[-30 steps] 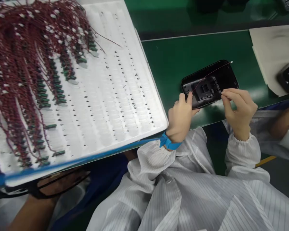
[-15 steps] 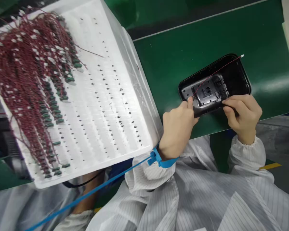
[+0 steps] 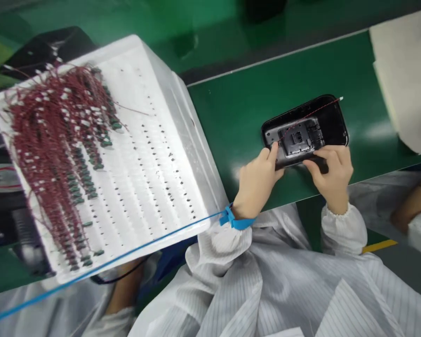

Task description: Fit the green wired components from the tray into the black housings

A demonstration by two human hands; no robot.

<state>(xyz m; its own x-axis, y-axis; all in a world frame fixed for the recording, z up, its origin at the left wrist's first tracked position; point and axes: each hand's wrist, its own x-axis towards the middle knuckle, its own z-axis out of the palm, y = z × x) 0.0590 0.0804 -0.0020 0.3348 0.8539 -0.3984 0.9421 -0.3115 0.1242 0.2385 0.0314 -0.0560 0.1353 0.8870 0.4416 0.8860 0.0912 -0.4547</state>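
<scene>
Head view. Glossy black plastic housing (image 3: 331, 122) lies open side up on the green conveyor mat (image 3: 238, 103), near its front edge, right of the white foam tray (image 3: 182, 107) loaded with red wire harnesses (image 3: 52, 140). A thin red wire (image 3: 310, 113) crosses the housing diagonally, white tip past the far right corner.

Left hand (image 3: 256, 182), blue wrist strap (image 3: 235, 220): index tip on the wire's near end, thumb at the rim, pinching that corner. Right hand (image 3: 331, 173) clasps the near rim.

Judged step: seating the wire's end. Next calls for a firm press with the housing steadied.
</scene>
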